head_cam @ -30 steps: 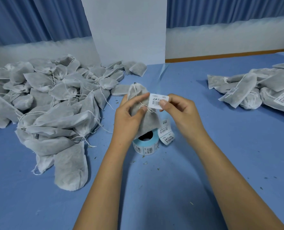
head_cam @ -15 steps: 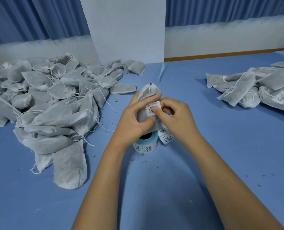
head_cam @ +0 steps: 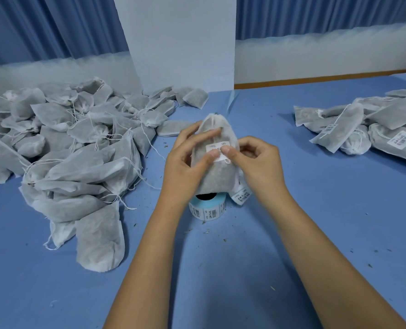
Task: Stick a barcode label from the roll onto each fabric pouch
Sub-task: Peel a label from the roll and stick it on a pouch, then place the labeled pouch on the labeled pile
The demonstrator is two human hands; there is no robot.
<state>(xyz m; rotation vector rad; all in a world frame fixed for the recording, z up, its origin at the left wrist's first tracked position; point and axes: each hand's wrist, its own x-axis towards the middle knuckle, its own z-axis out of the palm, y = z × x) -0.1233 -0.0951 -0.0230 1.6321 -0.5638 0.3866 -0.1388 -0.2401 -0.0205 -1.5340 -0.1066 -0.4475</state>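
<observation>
A grey fabric pouch (head_cam: 217, 176) is held upright above the label roll (head_cam: 208, 208), its drawstring top pointing away from me. My left hand (head_cam: 185, 160) grips the pouch from the left, fingers curled round its upper part, thumb on its front. A white barcode label (head_cam: 217, 150) lies on the pouch's front. My right hand (head_cam: 256, 162) holds the pouch's right side, its thumb pressing on the label beside my left thumb. The roll's loose strip of labels (head_cam: 241, 194) hangs to its right.
A big heap of unlabelled grey pouches (head_cam: 66, 148) with loose strings fills the left of the blue table (head_cam: 221, 269). Labelled pouches (head_cam: 375, 129) are piled at the far right. A white panel (head_cam: 180, 43) stands at the back. Small crumbs dot the table.
One second ago my right hand pinched the label in the air beside the pouch. It then set the label on the pouch's front, and both thumbs now press on it.
</observation>
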